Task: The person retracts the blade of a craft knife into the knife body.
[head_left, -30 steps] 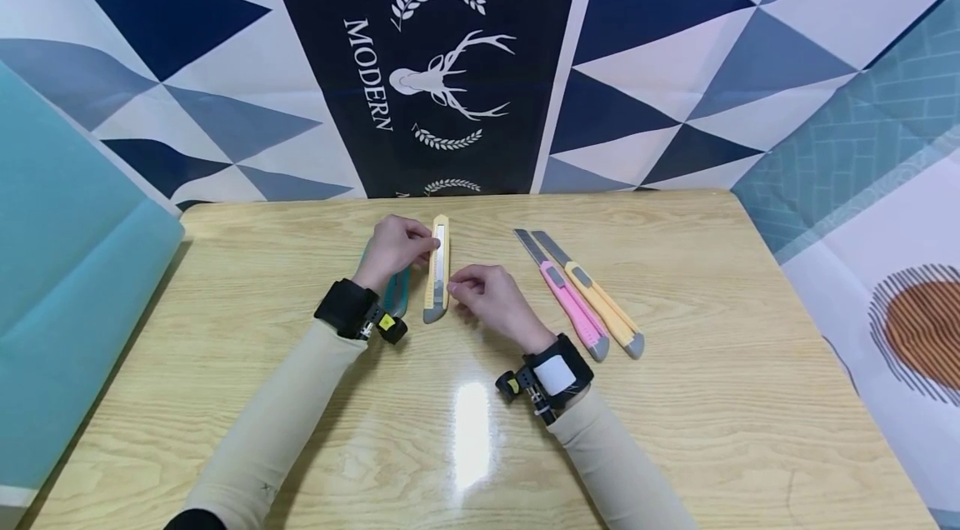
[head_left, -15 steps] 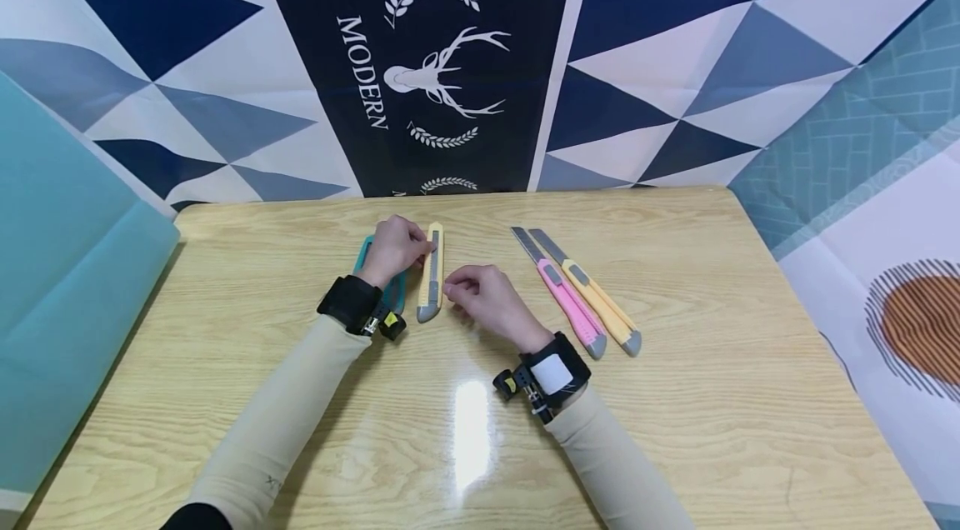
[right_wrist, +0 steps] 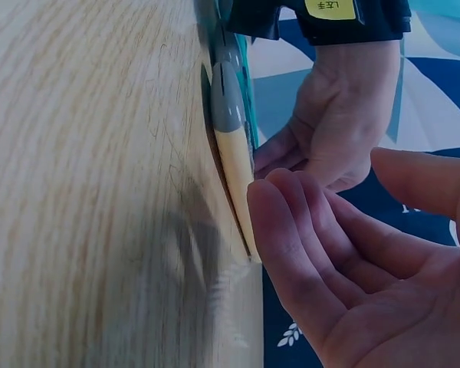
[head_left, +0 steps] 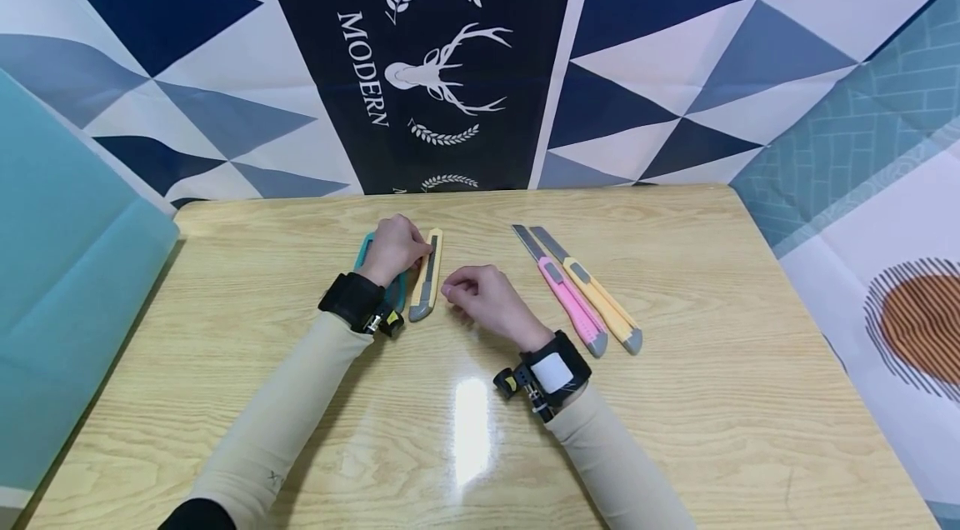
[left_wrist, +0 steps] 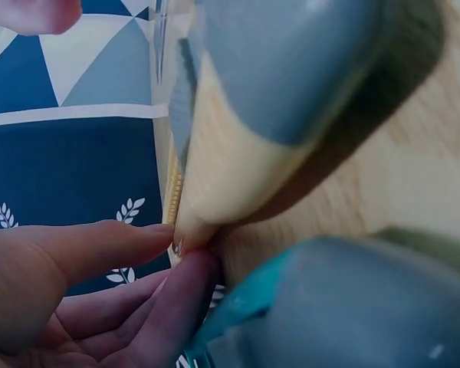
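Note:
My left hand (head_left: 395,251) pinches a yellow utility knife (head_left: 426,288) between thumb and fingers, near its far end. In the left wrist view the thumb and a finger meet on the yellow body, and the grey butt looms close. The knife lies low at the table, slightly slanted, with no blade visibly extended. Partly under that hand lies a teal utility knife (head_left: 398,294), just left of the yellow one. My right hand (head_left: 487,301) hovers a little to the right of the yellow knife, fingers loosely curled around nothing, as the right wrist view (right_wrist: 353,268) also suggests.
A pink utility knife (head_left: 573,309) and a second yellow utility knife (head_left: 611,312) lie side by side on the right, blades extended toward the back. The wooden table (head_left: 712,430) ends at a patterned backdrop (head_left: 637,55). A light-blue panel (head_left: 75,288) borders its left side.
My left hand has brought the yellow knife down and left, nearer the teal one, its butt swinging left. The right hand has barely moved, leaving a wider gap to the knife.

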Demonstrator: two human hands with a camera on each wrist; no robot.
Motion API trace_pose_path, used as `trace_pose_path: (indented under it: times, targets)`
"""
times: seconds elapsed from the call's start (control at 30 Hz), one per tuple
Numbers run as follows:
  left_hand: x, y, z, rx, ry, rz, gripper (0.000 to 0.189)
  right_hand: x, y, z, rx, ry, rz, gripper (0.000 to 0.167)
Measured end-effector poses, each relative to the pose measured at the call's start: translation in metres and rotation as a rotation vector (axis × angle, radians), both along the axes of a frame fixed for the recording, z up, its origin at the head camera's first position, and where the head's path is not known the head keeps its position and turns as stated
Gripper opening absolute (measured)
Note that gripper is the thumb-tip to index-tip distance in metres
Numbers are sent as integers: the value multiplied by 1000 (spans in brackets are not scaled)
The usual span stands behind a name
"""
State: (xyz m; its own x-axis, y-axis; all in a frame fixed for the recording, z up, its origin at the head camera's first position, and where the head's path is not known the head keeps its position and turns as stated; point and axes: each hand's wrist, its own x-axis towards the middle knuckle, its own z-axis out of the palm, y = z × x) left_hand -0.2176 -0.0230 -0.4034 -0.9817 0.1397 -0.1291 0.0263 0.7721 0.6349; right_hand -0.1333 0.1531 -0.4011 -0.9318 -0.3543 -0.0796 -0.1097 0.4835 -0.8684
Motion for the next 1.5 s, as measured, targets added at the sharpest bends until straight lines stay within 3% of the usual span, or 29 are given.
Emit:
trace_pose_path:
  times: [0.37,0.53,0.73,1.0,1.1,1.27,1.5]
  targets:
    - [-1,-1,2,-47,10,-4,24,0,1,2,-5,-25,-3,20]
    - [5,-4,8,-58,55,-21,26,0,3,3,-9,-25,-13,20]
    - [18,-6,16,23,152,-105,16,-3,9,6,-22,-29,-22,23]
    - [41,3,26,202,142,-218,19,-11,47,21,-83,-7,-97,28]
    - [49,9,26,241,131,-239,17,-14,64,26,-37,22,-164,28]
    - [60,17,24,254,115,-275,18,-17,89,30,150,27,-304,29]
    - [71,24,15,277,84,-322,17,-19,103,24,350,16,-381,26]
